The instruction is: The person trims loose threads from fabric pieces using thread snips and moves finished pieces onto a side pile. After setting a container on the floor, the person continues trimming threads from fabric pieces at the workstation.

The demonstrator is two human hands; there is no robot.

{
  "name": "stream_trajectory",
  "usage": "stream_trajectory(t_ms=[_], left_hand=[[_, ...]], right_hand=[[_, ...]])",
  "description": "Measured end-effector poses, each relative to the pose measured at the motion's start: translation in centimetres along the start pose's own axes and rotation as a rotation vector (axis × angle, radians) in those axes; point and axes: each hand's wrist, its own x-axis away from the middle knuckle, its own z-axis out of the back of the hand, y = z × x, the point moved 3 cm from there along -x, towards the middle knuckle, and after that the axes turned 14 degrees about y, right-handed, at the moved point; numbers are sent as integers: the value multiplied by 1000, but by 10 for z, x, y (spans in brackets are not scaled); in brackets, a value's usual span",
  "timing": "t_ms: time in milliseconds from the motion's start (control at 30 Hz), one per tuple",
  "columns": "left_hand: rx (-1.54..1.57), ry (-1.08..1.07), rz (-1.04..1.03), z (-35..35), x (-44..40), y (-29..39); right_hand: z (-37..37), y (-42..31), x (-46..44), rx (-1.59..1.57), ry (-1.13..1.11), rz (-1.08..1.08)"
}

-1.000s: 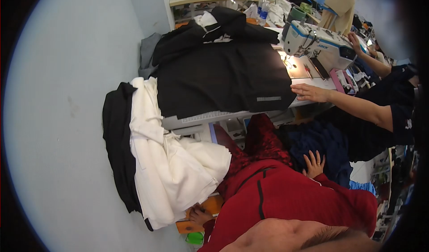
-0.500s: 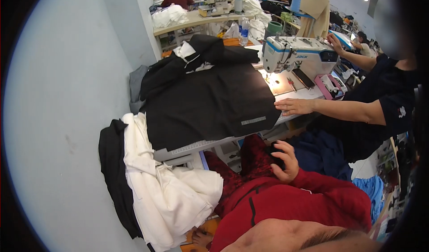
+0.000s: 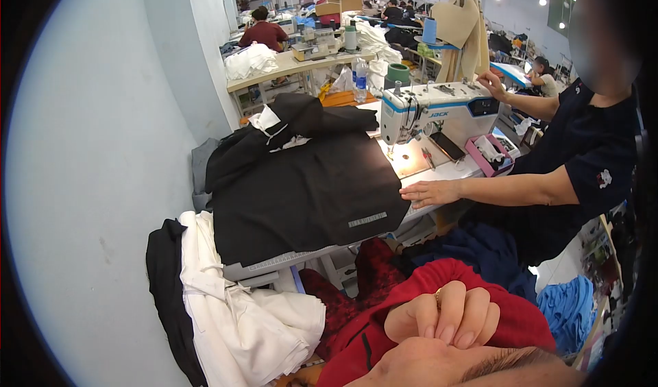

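Now the right hand (image 3: 445,313) has risen, fingers (image 3: 474,305) curled narrow (any grip hidden), with black cloth (image 3: 291,195) beyond their touch.

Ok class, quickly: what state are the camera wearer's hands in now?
Left hand: cannot be told, out of view.
Right hand: curled closed, nothing visibly held.

Black cloth (image 3: 301,188): matte, spread mostly flat on tabletop (image 3: 447,173), shallow ripples across it; far end bunched in loose folds, a white patch (image 3: 264,117) showing there. Grey patterned strip (image 3: 367,220) near its front right corner. White cloth (image 3: 240,325): draped in deep folds left of tabletop's front edge, lower part flaring toward the person.
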Motion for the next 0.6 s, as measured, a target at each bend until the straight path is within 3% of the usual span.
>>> stream_trajectory(t_ms=[133, 267, 333, 433, 600], left_hand=[[66, -67, -20, -18, -1, 18], [127, -122, -34, -32, -1, 36], [158, -146, -45, -38, 1, 44], [191, -167, -50, -48, 0, 55], [208, -175, -57, -56, 5, 64]], right_hand=[[4, -1, 4, 96, 47, 46], [-16, 0, 8, 127, 335, 89], [-28, 4, 5, 36, 487, -2], [-1, -2, 9, 147, 200, 30], [7, -3, 17, 139, 230, 34]])
